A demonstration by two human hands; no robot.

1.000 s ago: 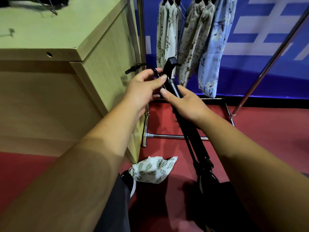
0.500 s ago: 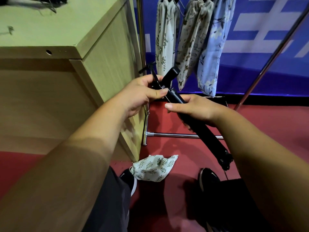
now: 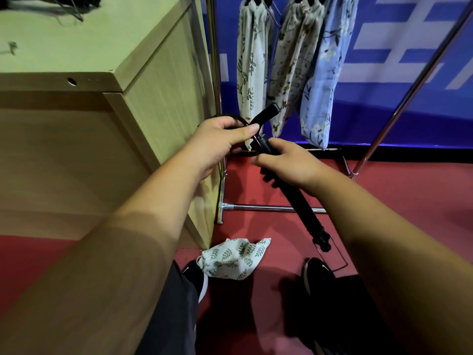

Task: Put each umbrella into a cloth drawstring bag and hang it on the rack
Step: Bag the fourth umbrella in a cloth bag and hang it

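Observation:
A folded black umbrella (image 3: 302, 203) slants from its handle near the hanging bags down to its tip above my right shoe. My right hand (image 3: 289, 165) grips the shaft just below the handle. My left hand (image 3: 220, 142) pinches the umbrella's black wrist strap (image 3: 240, 119) beside the handle. An empty white drawstring bag with green leaves (image 3: 234, 258) lies crumpled on the red floor by my left foot. Three filled cloth bags (image 3: 289, 70) hang on the metal rack (image 3: 271, 207).
A light wooden cabinet (image 3: 158, 80) stands close on the left, its corner next to my left hand. A slanted rack pole (image 3: 414, 85) crosses on the right before a blue wall banner. My black shoes (image 3: 317, 278) stand on the red floor.
The umbrella has tilted further, handle toward the right and tip swung up off the floor area. My left hand has shifted onto the strap loop, and both hands dropped slightly.

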